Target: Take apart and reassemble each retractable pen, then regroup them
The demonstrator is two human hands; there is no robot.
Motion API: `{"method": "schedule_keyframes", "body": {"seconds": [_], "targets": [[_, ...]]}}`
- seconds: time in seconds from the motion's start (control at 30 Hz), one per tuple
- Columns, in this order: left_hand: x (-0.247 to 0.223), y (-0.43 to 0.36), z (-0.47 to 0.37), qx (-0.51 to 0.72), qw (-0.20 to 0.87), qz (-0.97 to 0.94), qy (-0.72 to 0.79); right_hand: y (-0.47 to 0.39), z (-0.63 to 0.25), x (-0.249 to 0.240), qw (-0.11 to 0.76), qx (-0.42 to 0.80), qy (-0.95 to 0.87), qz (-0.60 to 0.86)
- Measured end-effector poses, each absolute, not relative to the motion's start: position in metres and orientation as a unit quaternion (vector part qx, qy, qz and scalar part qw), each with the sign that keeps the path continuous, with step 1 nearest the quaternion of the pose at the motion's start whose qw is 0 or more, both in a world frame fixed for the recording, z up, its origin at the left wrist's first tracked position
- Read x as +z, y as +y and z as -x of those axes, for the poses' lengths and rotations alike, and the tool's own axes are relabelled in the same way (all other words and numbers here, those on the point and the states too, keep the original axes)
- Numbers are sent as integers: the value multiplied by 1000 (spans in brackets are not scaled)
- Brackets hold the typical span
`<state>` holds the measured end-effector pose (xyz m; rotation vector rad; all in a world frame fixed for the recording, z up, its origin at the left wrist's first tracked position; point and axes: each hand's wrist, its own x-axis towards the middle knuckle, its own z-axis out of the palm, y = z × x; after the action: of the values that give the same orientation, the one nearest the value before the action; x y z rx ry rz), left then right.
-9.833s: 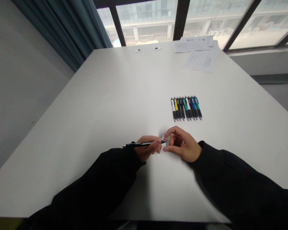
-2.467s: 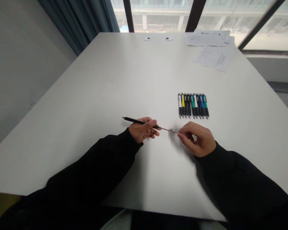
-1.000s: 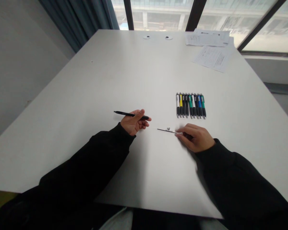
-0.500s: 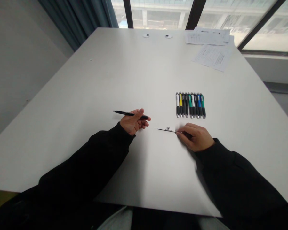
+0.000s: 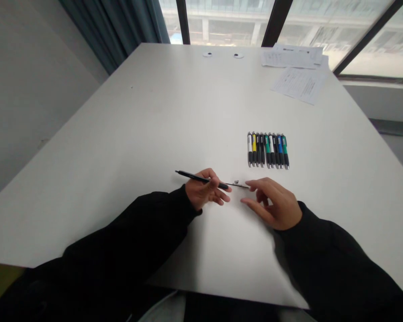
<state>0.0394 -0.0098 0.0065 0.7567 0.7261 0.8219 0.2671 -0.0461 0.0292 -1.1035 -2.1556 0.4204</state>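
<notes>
My left hand [image 5: 206, 193] grips a black pen barrel [image 5: 193, 177] low over the white table [image 5: 137, 134], its tip pointing right. A thin refill [image 5: 239, 185] sticks out from that tip toward my right hand [image 5: 273, 205]. The right hand's fingers are spread and hold nothing, with the index fingertip just beside the refill's free end. A tiny silver part [image 5: 236, 182] lies on the table right behind the refill. Black sleeves cover both arms.
A neat row of several pens [image 5: 267, 150] in white, yellow, black, green and blue lies beyond my right hand. Printed sheets [image 5: 298, 82] lie at the far right corner, and two small round discs [image 5: 207, 54] lie near the far edge, by the window.
My left hand has brought the barrel to the right, up to the refill, which now sticks out of its tip. My right hand has let go of the refill and spread its fingers.
</notes>
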Motion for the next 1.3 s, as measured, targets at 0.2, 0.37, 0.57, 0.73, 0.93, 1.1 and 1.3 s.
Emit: {"method": "schedule_keyframes", "body": {"seconds": [0.2,0.37,0.57,0.73,0.93,1.1,1.3], "targets": [[-3,-38,-65,424,772,-373,291,-57,-250,31,356,203,-847,338],[-5,-35,-65,450,755,-396,266,-58,-247,28,371,230,-830,346],[4,-30,-58,382,736,-454,326,-56,-250,30,356,278,-813,367],[7,-15,-36,374,694,-503,353,-49,-277,26,340,259,-813,395],[-3,-1,-16,361,362,-804,304,-43,-302,21,273,214,-839,419],[-6,5,-17,388,147,-866,279,-40,-300,15,260,179,-841,439],[-11,6,-15,373,110,-875,289,-39,-296,13,256,154,-826,479]]}}
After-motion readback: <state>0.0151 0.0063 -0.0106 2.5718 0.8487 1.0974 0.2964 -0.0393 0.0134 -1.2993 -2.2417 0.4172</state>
